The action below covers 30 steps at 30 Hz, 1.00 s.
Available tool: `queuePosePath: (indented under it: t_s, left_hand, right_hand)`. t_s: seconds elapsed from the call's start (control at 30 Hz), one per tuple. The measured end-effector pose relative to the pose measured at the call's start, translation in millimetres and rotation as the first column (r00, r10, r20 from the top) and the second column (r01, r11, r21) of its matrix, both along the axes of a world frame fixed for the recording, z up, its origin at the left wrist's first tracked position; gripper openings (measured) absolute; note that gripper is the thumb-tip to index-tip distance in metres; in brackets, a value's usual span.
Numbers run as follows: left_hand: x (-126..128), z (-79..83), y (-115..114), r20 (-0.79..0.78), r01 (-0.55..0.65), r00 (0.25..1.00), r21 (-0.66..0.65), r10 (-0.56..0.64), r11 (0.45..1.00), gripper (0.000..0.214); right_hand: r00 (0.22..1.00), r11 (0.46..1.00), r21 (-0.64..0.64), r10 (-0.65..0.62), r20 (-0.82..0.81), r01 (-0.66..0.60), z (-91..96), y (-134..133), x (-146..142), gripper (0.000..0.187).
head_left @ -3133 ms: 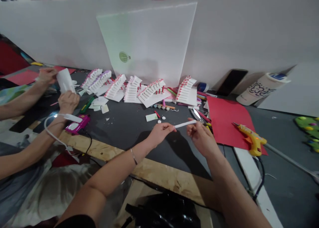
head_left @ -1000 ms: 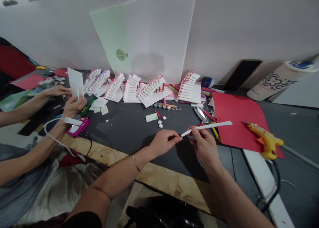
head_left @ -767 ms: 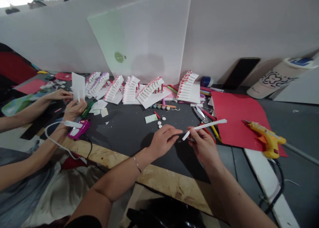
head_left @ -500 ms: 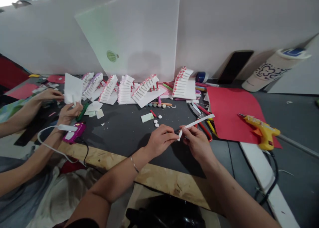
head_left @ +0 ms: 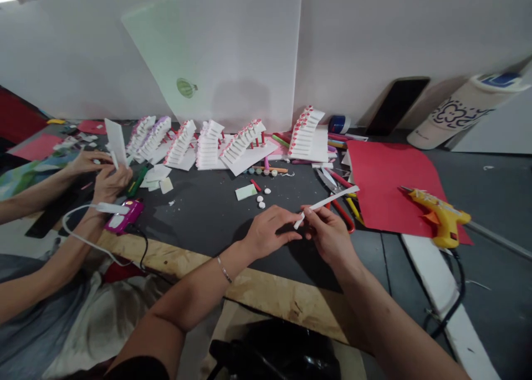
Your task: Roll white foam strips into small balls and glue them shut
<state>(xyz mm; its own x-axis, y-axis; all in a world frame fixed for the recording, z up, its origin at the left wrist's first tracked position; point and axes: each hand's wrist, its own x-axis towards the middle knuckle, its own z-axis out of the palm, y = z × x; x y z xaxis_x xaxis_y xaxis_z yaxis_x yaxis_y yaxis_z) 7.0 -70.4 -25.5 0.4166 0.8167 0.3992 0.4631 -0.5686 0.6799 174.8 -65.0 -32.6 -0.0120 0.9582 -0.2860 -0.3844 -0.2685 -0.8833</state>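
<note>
My right hand (head_left: 330, 233) pinches a narrow white paper strip (head_left: 334, 198) between thumb and fingers. The strip's long end slants up to the right, and a short end pokes out on the left. Beside that short end is my left hand (head_left: 266, 233), its thumb and forefinger parted; the forefinger is close to the strip, and whether it touches I cannot tell. Just beyond my hands lie several small white round pieces (head_left: 261, 205), a little red stick (head_left: 255, 185) and a pale green paper piece (head_left: 246, 191).
Several white stepped paper models (head_left: 210, 144) line the wall. Pliers (head_left: 328, 180), red paper (head_left: 394, 186) and a yellow glue gun (head_left: 440, 211) lie to the right, near a phone (head_left: 397, 106) and tumbler (head_left: 461, 111). At left, another person's hands (head_left: 110, 180) hold white card (head_left: 116, 142).
My left thumb has come away from the forefinger, opening the pinch at the strip's short end. My right hand keeps its hold. The other person's card has turned more edge-on.
</note>
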Motion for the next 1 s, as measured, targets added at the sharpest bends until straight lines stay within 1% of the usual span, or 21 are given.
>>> queuePosePath:
  t_s: [0.07,0.1,0.13,0.2,0.23,0.3,0.43,0.5,0.6,0.7,0.77,0.87,0.93,1.0]
  left_hand:
    - [3,1.6,-2,0.035,-0.049,0.998,-0.167,0.055,0.985,0.043]
    - [5,2.6,-3,0.055,-0.075,0.994,-0.234,0.09,0.969,0.04]
    - [7,3.6,-4,0.075,-0.094,0.99,-0.281,0.119,0.955,0.033]
    - [9,5.1,-5,0.108,-0.113,0.982,-0.322,0.155,0.94,0.017]
    - [9,5.5,-5,0.126,-0.117,0.978,-0.331,0.167,0.936,0.014]
    - [8,5.6,-4,0.167,-0.128,0.966,-0.36,0.199,0.924,0.012]
    - [5,4.4,0,0.255,-0.148,0.923,-0.461,0.29,0.875,0.01]
    - [5,4.2,2,0.257,-0.151,0.92,-0.463,0.296,0.874,0.012]
    - [4,4.7,2,0.235,-0.165,0.931,-0.41,0.279,0.897,0.015]
    - [2,5.9,3,0.221,-0.159,0.939,-0.403,0.264,0.901,0.014]
    - [-1,7.6,6,0.225,-0.141,0.939,-0.438,0.26,0.888,0.012]
    - [-7,12.2,10,0.253,-0.089,0.932,-0.531,0.258,0.843,0.012]
    - [-14,16.3,12,0.222,-0.121,0.934,-0.539,0.279,0.833,0.014]
    - [-21,20.8,11,0.168,-0.153,0.945,-0.531,0.28,0.833,0.015]
  right_hand:
    - [1.0,1.0,0.003,-0.019,0.018,0.019,1.7,-1,0,0.038]
    - [0.999,1.0,0.003,-0.026,0.029,0.026,2.8,-1,-1,0.039]
    - [0.999,1.0,0.005,-0.031,0.041,0.031,3.8,-2,-1,0.039]
    - [0.998,1.0,0.011,-0.03,0.06,0.029,5.3,-4,-3,0.039]
    - [0.998,0.999,0.013,-0.03,0.062,0.029,5.7,-4,-3,0.038]
    - [0.998,0.999,0.003,-0.034,0.052,0.034,6.0,-4,-3,0.039]
    - [0.998,0.996,-0.057,-0.068,0.007,0.069,5.1,0,1,0.041]
    - [0.997,0.994,-0.071,-0.078,-0.002,0.078,4.4,2,3,0.042]
    - [0.999,0.997,-0.059,-0.047,0.014,0.048,3.0,1,3,0.041]
    - [0.998,0.998,-0.049,-0.043,0.035,0.045,1.8,1,3,0.04]
    - [0.997,0.996,-0.052,-0.068,0.042,0.07,2.3,2,6,0.04]
    - [0.995,0.996,-0.034,-0.086,0.046,0.087,6.4,8,16,0.044]
    - [0.997,0.999,-0.016,-0.036,0.062,0.037,11.6,11,25,0.048]
    - [0.988,0.999,0.008,0.039,0.147,-0.041,18.0,12,33,0.047]
